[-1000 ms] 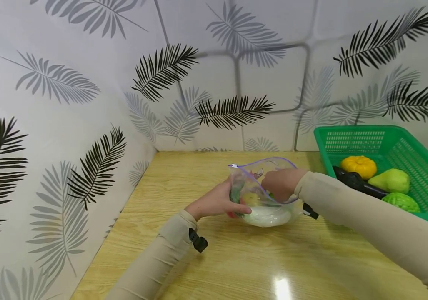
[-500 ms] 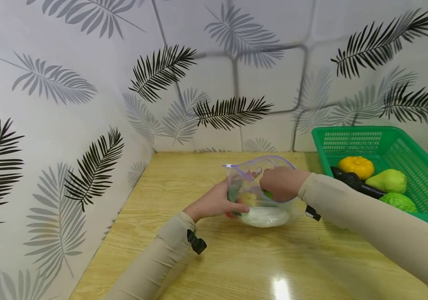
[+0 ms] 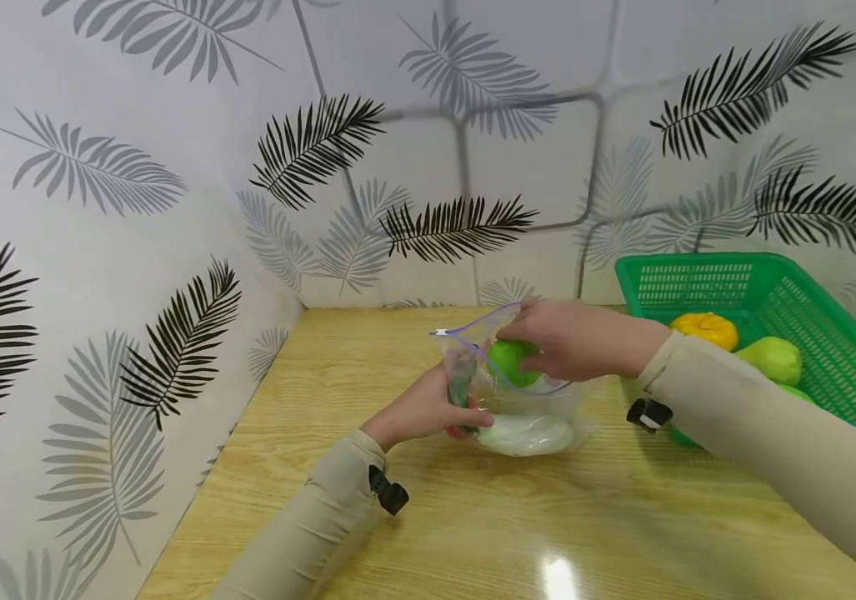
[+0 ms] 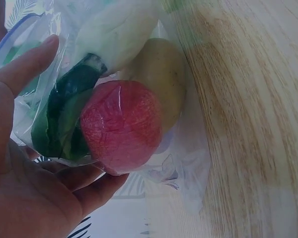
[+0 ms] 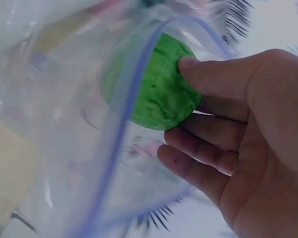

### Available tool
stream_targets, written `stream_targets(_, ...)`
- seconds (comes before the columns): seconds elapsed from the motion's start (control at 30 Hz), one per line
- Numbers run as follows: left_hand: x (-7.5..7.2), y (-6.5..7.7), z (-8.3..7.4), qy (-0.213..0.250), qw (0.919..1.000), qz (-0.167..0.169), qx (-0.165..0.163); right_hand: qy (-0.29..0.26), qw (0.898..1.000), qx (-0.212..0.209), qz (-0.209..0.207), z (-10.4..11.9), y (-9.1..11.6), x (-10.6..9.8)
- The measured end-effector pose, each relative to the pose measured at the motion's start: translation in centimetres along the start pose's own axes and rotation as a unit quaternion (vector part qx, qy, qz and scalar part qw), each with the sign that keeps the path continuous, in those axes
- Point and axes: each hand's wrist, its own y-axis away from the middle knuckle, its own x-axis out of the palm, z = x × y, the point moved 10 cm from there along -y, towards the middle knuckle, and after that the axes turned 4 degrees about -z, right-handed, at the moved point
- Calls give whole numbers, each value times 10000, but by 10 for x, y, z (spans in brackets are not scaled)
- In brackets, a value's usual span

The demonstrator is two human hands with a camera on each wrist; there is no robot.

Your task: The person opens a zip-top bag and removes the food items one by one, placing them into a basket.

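Observation:
A clear zip bag (image 3: 548,406) with a purple seal stands on the table, its mouth spread wide. My left hand (image 3: 423,408) grips its left side, thumb in front and fingers behind. Through the plastic, the left wrist view shows a dark green cucumber (image 4: 64,109) near the thumb, a round red fruit (image 4: 121,126), a yellow-brown potato-like item (image 4: 166,79) and a pale white vegetable (image 4: 116,29). At the mouth, my right hand (image 3: 581,333) holds a lumpy green cabbage (image 5: 166,84) between thumb and fingers. Part of the cabbage lies behind the seal edge.
To the right stands a green plastic basket (image 3: 698,258) against the patterned wall (image 3: 412,142). It holds a yellow pumpkin (image 3: 707,328), a green pear (image 3: 775,362) and a green vegetable (image 3: 795,392) partly covered by my right sleeve. The wooden table (image 3: 473,525) extends in front of the bag.
My right hand has risen from inside the bag to its mouth, and the green cabbage has come up into view with it. My left hand keeps its grip on the bag.

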Motion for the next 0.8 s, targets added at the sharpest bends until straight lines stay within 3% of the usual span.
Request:
stream_targets(0.27, -1, 1, 0, 46, 9999, -79, -102, -337, 9953, 778, -465, -37, 47, -53)
stream_targets(0.43, 1, 2, 1, 207, 9996, -9, -180, -581, 9894, 1059, -810, -72, 83, -67)
stream_targets(0.63, 3, 2, 2, 347, 9990, 33, -288, -290, 9811, 1721, -834, -124, 123, -60)
stream_targets(0.8, 5, 1, 4, 382, 9988, 90, -295, 6, 9762, 2162, -157, -171, 152, -30)
